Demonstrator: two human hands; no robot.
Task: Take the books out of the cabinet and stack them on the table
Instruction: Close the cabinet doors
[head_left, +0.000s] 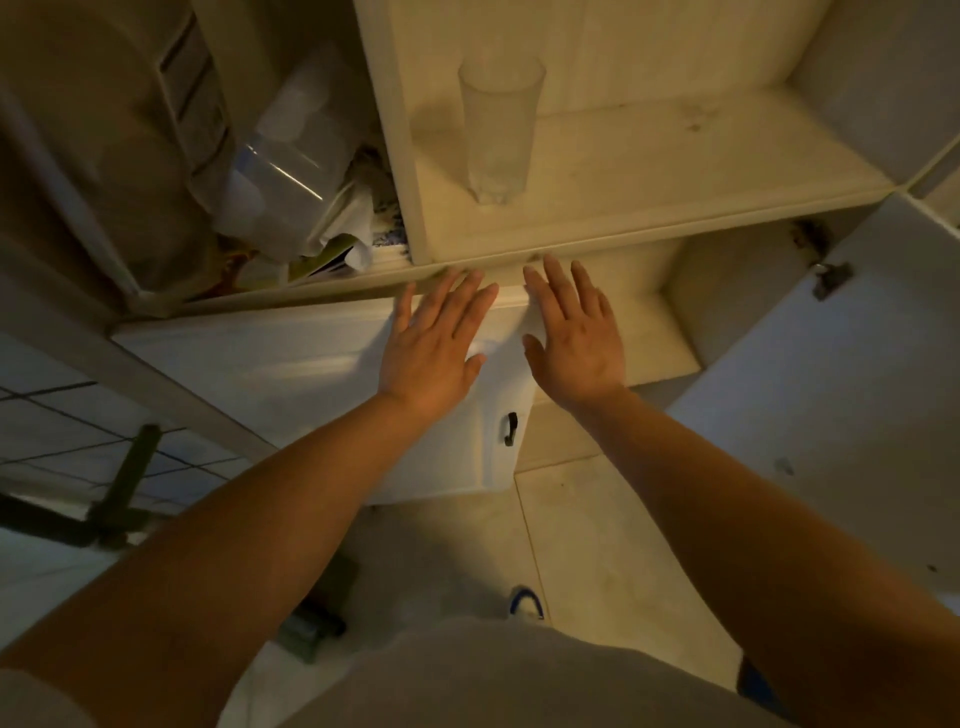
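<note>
Books not showing: both hands are reaching, flat and holding nothing, at the cabinet (519, 244) shelf edge.
Left hand (441, 338) is hovering over the shut door (311, 374); right hand (576, 332) is nearer the open lower compartment (644, 312), though no book is visible there.

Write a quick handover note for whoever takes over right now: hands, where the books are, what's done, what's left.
Left hand: open, fingers straight, holds nothing, reaching toward the cabinet edge.
Right hand: open, empty, beside the left, at the lower compartment's opening.
Upper shelf: only a clear glass stands on it.
Books: none clearly in view; some printed paper clutter lies left of the cabinet, too blurred to call books.
Door on the right is open.
Done: cannot tell; no stack and no table in view.
Left: find the books, carry them to the table, stack them.
</note>
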